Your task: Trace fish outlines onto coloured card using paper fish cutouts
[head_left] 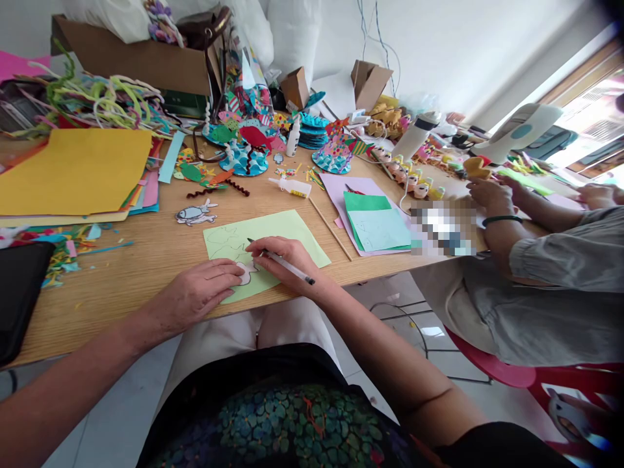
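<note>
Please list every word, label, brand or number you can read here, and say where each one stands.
No text can be read with certainty.
Lying yellow-labelled bottle: print too small and blurred to read.
Standing white bottle: marks too small to read.
Pale green sheet: drawn outlines, no lettering that I can make out.

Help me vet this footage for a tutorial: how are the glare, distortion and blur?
Head view: glare washes out the bright opening at upper right; the head view's right side leans and stretches; a pixelated patch just right of the light blue sheet hides detail; the pale green sheet and right hand look reasonably sharp.
</note>
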Demonstrator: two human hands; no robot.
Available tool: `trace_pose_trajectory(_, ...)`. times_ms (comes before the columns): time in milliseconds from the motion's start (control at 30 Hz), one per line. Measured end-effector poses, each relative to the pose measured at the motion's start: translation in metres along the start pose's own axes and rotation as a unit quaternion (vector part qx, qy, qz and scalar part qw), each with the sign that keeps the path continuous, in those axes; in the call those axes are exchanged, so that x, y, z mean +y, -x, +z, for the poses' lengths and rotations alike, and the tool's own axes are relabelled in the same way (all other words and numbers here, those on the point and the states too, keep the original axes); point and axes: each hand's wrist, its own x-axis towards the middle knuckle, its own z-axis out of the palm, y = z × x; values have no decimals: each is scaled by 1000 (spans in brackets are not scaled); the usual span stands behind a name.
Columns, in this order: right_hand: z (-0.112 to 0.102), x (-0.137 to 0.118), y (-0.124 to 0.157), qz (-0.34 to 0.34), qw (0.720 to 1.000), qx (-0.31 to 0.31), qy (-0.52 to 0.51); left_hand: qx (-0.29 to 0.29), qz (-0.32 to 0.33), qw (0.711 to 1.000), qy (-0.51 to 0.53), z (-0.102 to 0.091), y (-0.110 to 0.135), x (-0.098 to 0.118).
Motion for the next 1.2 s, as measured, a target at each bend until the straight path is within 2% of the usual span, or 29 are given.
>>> trace_pose_trajectory(100,1,4,-1,-11,998,-40,45,-3,-5,1000,1,0,0,0)
trace_pose_trajectory(233,5,8,-2,-15,995,-61,83,-8,-15,1000,7,0,1,1)
trace_pose_trajectory(567,6,7,-1,-13,995,-60,84,5,7,1000,-8,-2,-2,4)
trace_pose_trajectory(800,6,8,-1,-1,995,-65,73,1,-2,1000,-5,-1,-1,4)
trace_pose_trajectory(933,0,0,1,3,999,-39,14,6,11,1000,-8,-1,-1,4)
trace_pose_trajectory(1000,-6,-6,3,30,999,-23,-39,7,19,1000,-10,-2,-1,4)
trace_pose_trajectory(1100,-13,-13,4,87,990,-43,-104,10,22,1000,-6,-2,-3,4)
trace_pose_trajectory(1200,-15,-14,4,119,983,-67,-122,6,19,1000,1,-3,-4,4)
